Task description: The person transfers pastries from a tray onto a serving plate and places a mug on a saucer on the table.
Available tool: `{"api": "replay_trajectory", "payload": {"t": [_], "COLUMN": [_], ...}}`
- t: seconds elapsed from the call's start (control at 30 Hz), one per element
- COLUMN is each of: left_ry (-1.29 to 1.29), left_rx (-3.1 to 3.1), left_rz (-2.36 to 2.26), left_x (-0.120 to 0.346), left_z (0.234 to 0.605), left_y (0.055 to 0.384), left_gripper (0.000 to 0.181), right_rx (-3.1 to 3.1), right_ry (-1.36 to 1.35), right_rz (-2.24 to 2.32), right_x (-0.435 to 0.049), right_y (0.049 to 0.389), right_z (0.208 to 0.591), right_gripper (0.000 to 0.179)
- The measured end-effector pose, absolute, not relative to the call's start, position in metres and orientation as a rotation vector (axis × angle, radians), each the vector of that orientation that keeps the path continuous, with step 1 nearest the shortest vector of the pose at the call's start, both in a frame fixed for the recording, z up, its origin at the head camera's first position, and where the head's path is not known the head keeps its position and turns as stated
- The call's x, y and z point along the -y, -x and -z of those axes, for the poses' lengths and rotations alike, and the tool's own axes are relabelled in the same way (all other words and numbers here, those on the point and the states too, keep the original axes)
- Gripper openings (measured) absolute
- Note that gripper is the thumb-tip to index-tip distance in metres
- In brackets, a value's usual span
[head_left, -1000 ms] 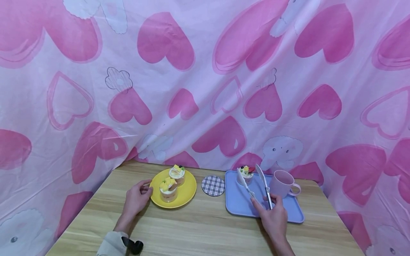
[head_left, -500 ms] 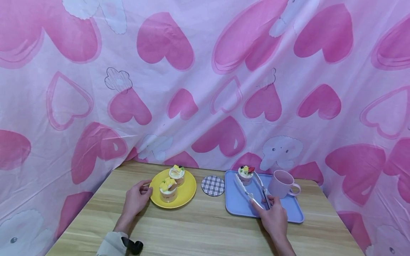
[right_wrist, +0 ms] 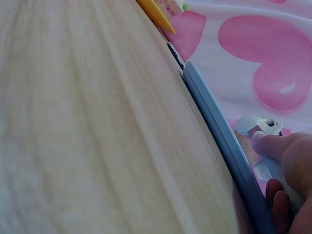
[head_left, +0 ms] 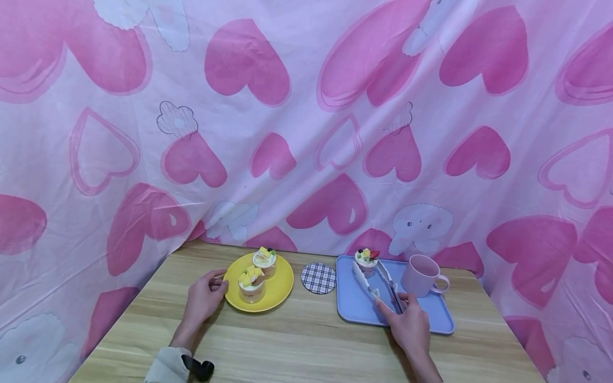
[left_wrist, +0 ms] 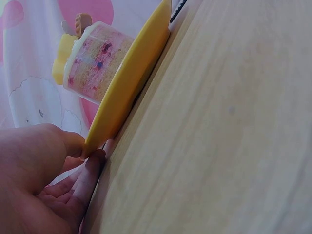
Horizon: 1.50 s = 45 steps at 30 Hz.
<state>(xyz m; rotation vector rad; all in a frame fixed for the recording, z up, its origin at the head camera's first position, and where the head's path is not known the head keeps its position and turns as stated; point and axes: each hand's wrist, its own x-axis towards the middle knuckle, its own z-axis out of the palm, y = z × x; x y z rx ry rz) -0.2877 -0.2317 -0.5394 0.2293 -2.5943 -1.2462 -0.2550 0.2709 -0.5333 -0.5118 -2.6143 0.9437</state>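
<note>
My left hand (head_left: 203, 295) pinches the left rim of a yellow plate (head_left: 281, 287); in the left wrist view the thumb is above the rim and fingers are below. On the plate stand two clear dessert cups, a nearer one (head_left: 251, 292) topped with yellow fruit and a farther one (head_left: 265, 263). My right hand (head_left: 412, 322) holds metal serving tongs (head_left: 367, 288) over a blue tray (head_left: 354, 308). The spread tong tips stand on either side of a third dessert cup (head_left: 366, 260), topped with strawberry and other fruit, at the tray's back left.
A pink mug (head_left: 420, 276) stands on the tray, right of the tongs, its handle facing right. Between plate and tray lies a round checked coaster (head_left: 318, 278). A pink heart-patterned curtain (head_left: 306, 159) hangs behind the wooden table (head_left: 297, 351).
The tongs have lowered from above the fruit-topped cup to around its sides, and their tips have drawn somewhat closer together. My left hand and the plate have stayed put.
</note>
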Motion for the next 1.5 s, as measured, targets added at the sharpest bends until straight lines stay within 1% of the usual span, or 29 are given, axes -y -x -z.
{"api": "replay_trajectory", "payload": {"t": [0.27,0.8,1.03,1.27,1.5], "left_ry": [-0.236,-0.232,-0.236,-0.231,-0.230], "left_rx": [2.596,2.591,2.589,2.586,2.588], "left_rz": [1.243,1.264,1.260,1.268,1.262], "left_x": [0.2310,0.2299,0.2301,0.2308,0.2298], "left_z": [0.5405,0.5393,0.5393,0.5401,0.5402], "left_y": [0.2871,0.2871,0.2874,0.2871,0.2859], "left_gripper": [0.039,0.039,0.038,0.038,0.038], "right_rx": [2.661,2.688,2.678,2.662,2.659], "right_ry": [0.510,0.519,0.475,0.422,0.410], "right_rz": [-0.969,-0.969,-0.966,-0.933,-0.938], "right_x": [-0.2718,-0.2722,-0.2730,-0.2725,-0.2726], "right_y": [0.2547,0.2564,0.2545,0.2540,0.2534], "right_z": [0.5333,0.5346,0.5347,0.5344,0.5348], "right_gripper": [0.094,0.092,0.091,0.085,0.087]}}
